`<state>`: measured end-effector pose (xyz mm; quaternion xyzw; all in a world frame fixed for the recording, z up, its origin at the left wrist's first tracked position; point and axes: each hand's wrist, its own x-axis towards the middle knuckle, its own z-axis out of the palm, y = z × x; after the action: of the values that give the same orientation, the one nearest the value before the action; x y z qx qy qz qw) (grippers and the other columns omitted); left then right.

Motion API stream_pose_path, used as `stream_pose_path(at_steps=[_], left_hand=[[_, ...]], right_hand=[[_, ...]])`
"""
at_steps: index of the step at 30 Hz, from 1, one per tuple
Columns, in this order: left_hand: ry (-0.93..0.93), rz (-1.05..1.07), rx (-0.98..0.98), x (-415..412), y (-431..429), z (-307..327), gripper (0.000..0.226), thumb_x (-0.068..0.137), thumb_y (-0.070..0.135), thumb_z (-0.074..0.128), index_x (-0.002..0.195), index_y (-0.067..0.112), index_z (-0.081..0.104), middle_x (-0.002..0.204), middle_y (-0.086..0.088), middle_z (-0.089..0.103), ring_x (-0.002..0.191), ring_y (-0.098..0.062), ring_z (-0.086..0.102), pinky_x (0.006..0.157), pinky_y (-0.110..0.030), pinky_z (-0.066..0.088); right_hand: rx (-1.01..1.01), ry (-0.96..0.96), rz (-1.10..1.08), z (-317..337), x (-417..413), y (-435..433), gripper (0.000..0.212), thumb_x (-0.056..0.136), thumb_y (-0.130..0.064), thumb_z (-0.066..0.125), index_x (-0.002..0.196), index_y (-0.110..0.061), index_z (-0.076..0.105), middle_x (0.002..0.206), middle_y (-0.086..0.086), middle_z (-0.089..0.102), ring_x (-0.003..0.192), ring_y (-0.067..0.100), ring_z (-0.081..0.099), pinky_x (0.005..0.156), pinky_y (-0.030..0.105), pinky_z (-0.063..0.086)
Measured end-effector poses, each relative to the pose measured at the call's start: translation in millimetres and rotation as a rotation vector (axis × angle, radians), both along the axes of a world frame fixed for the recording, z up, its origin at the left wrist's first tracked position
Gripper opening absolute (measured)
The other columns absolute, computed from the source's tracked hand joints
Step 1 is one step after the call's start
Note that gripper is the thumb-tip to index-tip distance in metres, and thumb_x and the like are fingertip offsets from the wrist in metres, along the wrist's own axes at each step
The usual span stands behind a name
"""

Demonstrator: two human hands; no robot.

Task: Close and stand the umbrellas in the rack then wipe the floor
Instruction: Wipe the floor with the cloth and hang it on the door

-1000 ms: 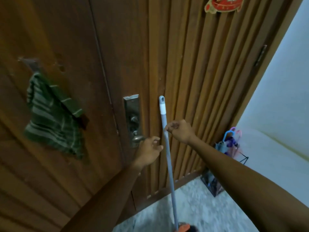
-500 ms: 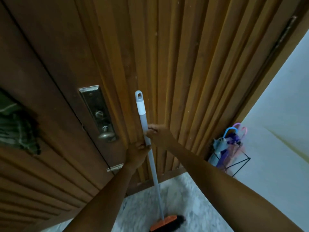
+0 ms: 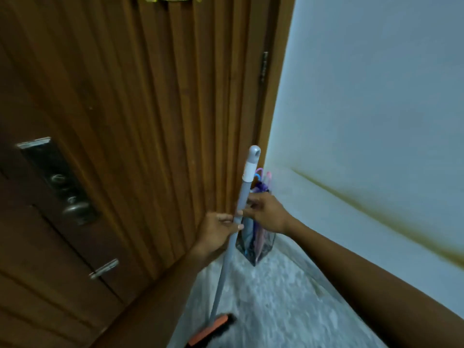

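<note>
A long grey broom handle [image 3: 244, 187] stands nearly upright in front of the wooden door, its orange and black head [image 3: 213, 329] on the floor. My left hand [image 3: 218, 231] grips the handle from the left. My right hand [image 3: 266, 213] touches the handle from the right, fingers partly spread. Behind my hands, several closed umbrellas [image 3: 262, 180] with blue and pink curved handles stand in a dark wire rack [image 3: 253, 256] in the corner between door and wall.
A ribbed wooden door [image 3: 150, 109] with a metal lock plate and knob [image 3: 65, 192] fills the left. A pale wall [image 3: 376, 109] with a brown stain stripe runs along the right. Speckled grey floor [image 3: 281, 297] lies below.
The view has swung right, so the rack now sits behind my hands. Both hands slid lower on the handle, and the green cloth on the door has left the view.
</note>
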<state>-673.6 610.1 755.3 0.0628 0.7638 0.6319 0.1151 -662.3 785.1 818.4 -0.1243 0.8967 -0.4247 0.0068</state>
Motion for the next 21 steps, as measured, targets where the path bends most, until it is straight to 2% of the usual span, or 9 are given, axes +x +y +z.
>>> stream_pose_path(at_steps=[2,5,8,10,12,14,16,18,21], left_hand=[[0.068,-0.111,-0.025,16.3,39.2,2.8,0.012,0.078,-0.004,0.079,0.081,0.007,0.077,0.067,0.0,0.072,0.06,-0.003,0.062,0.06,-0.021,0.052],[0.149,-0.254,-0.076,38.7,100.0,10.4,0.014,0.077,-0.002,0.081,0.088,0.008,0.079,0.072,0.001,0.074,0.068,-0.006,0.062,0.07,-0.031,0.057],[0.178,-0.395,-0.092,62.5,167.2,28.6,0.021,0.074,0.015,0.084,0.095,0.014,0.082,0.082,0.008,0.078,0.076,-0.006,0.067,0.082,-0.039,0.061],[0.241,-0.468,-0.129,72.9,204.6,40.1,0.022,0.074,0.029,0.082,0.094,0.02,0.081,0.083,0.013,0.078,0.078,-0.001,0.07,0.076,-0.032,0.061],[0.311,-0.554,-0.195,92.2,252.5,54.5,0.003,0.083,0.025,0.078,0.08,0.023,0.079,0.065,0.022,0.069,0.063,0.009,0.06,0.062,-0.016,0.049],[0.413,-0.635,-0.274,108.7,302.9,62.7,0.024,0.09,0.024,0.07,0.067,0.031,0.066,0.052,0.019,0.059,0.052,0.004,0.051,0.054,-0.017,0.038],[0.52,-0.719,-0.323,120.3,354.7,64.7,0.019,0.093,0.028,0.062,0.076,0.027,0.07,0.058,0.011,0.062,0.056,-0.007,0.052,0.057,-0.03,0.044],[0.555,-0.767,-0.354,128.7,408.3,61.1,0.017,0.094,0.028,0.058,0.092,0.021,0.072,0.07,0.005,0.067,0.065,-0.016,0.056,0.066,-0.035,0.05],[0.558,-0.838,-0.332,146.0,485.3,55.6,0.018,0.096,0.022,0.057,0.105,0.018,0.073,0.075,0.01,0.064,0.066,-0.006,0.057,0.062,-0.017,0.044]], right_hand=[[0.078,0.025,-0.096,11.8,34.5,42.6,0.002,0.085,-0.014,0.079,0.087,-0.014,0.077,0.091,-0.001,0.076,0.078,0.001,0.068,0.076,0.021,0.052],[0.144,0.039,-0.254,28.4,87.7,103.9,0.003,0.084,-0.026,0.081,0.085,-0.028,0.079,0.089,-0.009,0.077,0.071,0.005,0.069,0.071,0.026,0.055],[0.147,0.034,-0.384,44.2,135.9,165.5,0.006,0.085,-0.025,0.079,0.086,-0.019,0.08,0.085,-0.006,0.077,0.062,0.011,0.071,0.066,0.033,0.059],[0.164,0.043,-0.44,56.3,156.6,195.6,0.01,0.086,-0.025,0.078,0.086,-0.014,0.079,0.08,-0.006,0.076,0.061,0.007,0.071,0.062,0.028,0.057],[0.168,0.046,-0.519,66.1,181.3,238.1,0.015,0.087,-0.027,0.078,0.085,-0.011,0.078,0.073,-0.005,0.074,0.061,0.006,0.07,0.059,0.021,0.053],[0.148,0.05,-0.587,69.9,200.5,283.0,0.019,0.087,-0.028,0.077,0.083,-0.009,0.075,0.071,0.0,0.074,0.063,0.01,0.071,0.061,0.031,0.058],[0.111,0.042,-0.645,67.7,217.3,329.5,0.023,0.087,-0.029,0.076,0.08,-0.007,0.072,0.072,0.004,0.074,0.066,0.018,0.072,0.067,0.044,0.06],[0.116,0.037,-0.702,63.4,232.3,375.2,0.026,0.087,-0.03,0.074,0.079,-0.006,0.07,0.073,0.006,0.073,0.069,0.023,0.071,0.071,0.05,0.058],[0.109,0.027,-0.765,56.0,254.0,440.8,0.024,0.088,-0.033,0.072,0.082,-0.011,0.067,0.079,0.007,0.072,0.075,0.025,0.071,0.074,0.051,0.057]])
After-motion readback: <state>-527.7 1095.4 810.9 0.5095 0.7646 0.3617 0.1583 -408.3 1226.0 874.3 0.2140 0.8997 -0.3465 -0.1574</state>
